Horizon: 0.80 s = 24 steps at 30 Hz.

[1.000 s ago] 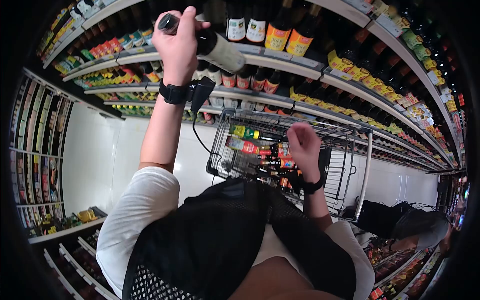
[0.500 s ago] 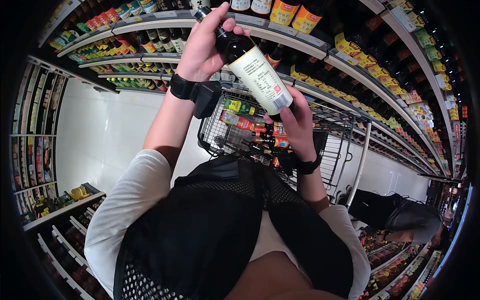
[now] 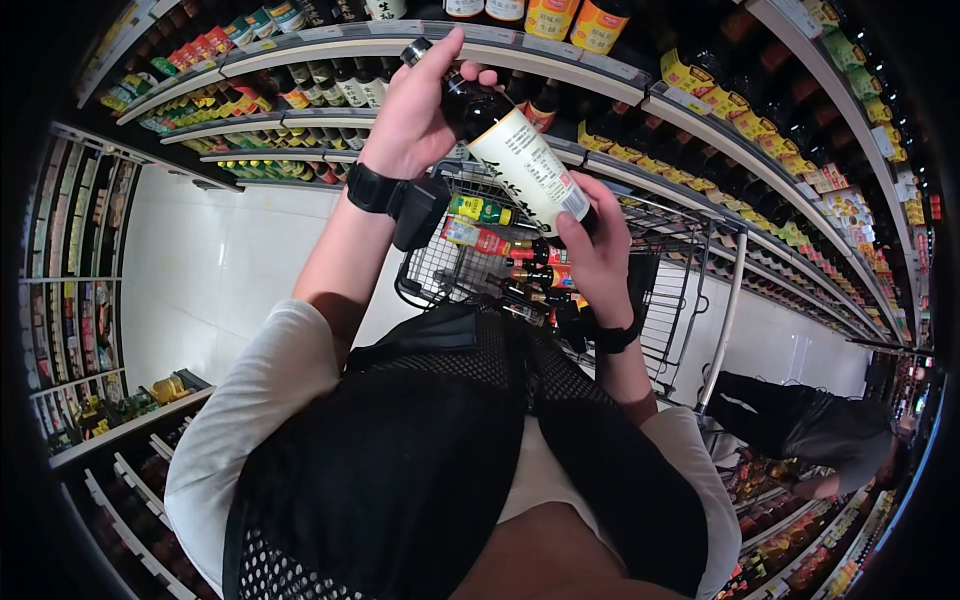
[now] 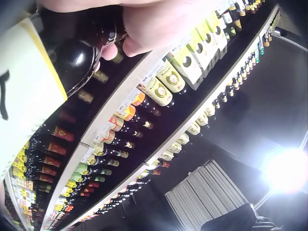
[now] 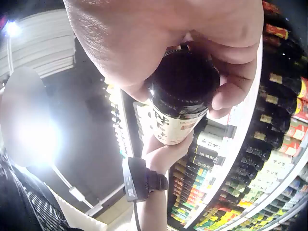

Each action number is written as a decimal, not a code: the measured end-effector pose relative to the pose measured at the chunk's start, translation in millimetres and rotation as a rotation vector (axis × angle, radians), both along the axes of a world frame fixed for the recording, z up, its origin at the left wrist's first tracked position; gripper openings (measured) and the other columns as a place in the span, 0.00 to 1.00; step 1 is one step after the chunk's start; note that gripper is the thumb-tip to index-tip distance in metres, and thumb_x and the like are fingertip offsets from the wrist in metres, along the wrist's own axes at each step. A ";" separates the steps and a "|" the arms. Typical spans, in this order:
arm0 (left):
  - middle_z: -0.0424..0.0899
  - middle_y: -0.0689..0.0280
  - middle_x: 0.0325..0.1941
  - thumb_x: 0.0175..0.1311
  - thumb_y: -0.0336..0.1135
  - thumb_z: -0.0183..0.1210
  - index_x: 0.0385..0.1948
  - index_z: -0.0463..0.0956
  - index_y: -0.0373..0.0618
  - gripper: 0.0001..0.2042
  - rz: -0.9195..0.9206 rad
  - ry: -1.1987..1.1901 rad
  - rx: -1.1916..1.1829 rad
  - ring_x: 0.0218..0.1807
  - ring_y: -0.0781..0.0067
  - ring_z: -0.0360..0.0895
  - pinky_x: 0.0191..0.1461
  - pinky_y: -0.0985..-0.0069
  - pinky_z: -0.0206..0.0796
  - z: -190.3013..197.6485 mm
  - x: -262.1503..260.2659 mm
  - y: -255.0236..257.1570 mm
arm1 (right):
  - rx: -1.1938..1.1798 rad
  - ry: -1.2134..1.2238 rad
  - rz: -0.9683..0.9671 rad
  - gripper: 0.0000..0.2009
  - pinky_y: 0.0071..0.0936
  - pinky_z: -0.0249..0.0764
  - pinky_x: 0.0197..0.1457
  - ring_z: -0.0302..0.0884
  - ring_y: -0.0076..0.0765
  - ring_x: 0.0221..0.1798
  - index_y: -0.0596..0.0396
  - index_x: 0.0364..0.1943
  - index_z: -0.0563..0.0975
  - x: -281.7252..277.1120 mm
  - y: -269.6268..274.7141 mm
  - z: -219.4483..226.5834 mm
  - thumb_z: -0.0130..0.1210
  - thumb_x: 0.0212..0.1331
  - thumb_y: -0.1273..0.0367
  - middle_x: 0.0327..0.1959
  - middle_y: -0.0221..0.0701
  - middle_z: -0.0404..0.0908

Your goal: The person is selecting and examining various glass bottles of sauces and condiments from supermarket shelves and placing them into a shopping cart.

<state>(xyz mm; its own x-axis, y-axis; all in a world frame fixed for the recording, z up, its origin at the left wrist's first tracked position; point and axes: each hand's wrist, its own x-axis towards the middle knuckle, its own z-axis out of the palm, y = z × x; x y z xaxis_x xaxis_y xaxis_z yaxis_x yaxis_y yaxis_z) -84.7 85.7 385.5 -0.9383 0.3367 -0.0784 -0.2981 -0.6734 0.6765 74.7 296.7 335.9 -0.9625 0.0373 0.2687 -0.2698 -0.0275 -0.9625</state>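
Observation:
A dark glass soy sauce bottle [image 3: 535,165] with a cream label slants across the head view, its neck to the upper left. My left hand [image 3: 412,122] grips it around the neck and shoulder, thumb lying along the neck. At the lower end my right hand [image 3: 600,250] holds the base between thumb and fingers. Small print, a barcode and large black characters on the label face me. The left wrist view shows the bottle's label [image 4: 29,91] and dark shoulder close up. In the right wrist view the round dark base [image 5: 183,82] sits within my right hand's fingers.
Below the bottle stands a wire shopping cart [image 3: 432,272] holding several bottles, among them a green-and-yellow one [image 3: 480,209] and a red-labelled one [image 3: 475,237]. Shelves [image 3: 560,60] of bottles run along the far side. A bending person [image 3: 830,430] is at the right.
My left hand has brought the bottle down from near the shelf. My right hand has moved up from above the cart and taken its base. The bottle has turned, bringing black characters into view.

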 end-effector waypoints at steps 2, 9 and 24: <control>0.85 0.55 0.41 0.75 0.40 0.56 0.43 0.74 0.41 0.11 0.022 -0.041 -0.023 0.52 0.54 0.83 0.62 0.58 0.75 -6.8 8.9 1.0 | -0.101 -0.128 0.002 0.20 0.26 0.75 0.57 0.78 0.27 0.54 0.59 0.65 0.71 0.5 12.0 -11.2 0.56 0.71 0.71 0.52 0.35 0.80; 0.88 0.57 0.50 0.73 0.32 0.58 0.51 0.74 0.45 0.09 -0.263 -0.022 -0.354 0.43 0.73 0.85 0.40 0.80 0.78 -32.8 32.4 -11.2 | -0.559 -0.567 0.040 0.16 0.16 0.69 0.25 0.84 0.22 0.34 0.55 0.56 0.76 26.6 52.5 -38.7 0.49 0.73 0.60 0.40 0.30 0.84; 0.85 0.63 0.45 0.68 0.28 0.66 0.45 0.79 0.37 0.09 -0.778 -0.130 -0.687 0.43 0.77 0.85 0.50 0.79 0.82 -187.0 76.3 65.8 | -0.767 -1.038 -0.370 0.19 0.26 0.79 0.33 0.82 0.32 0.40 0.55 0.54 0.75 85.0 112.2 -164.0 0.53 0.73 0.53 0.45 0.36 0.84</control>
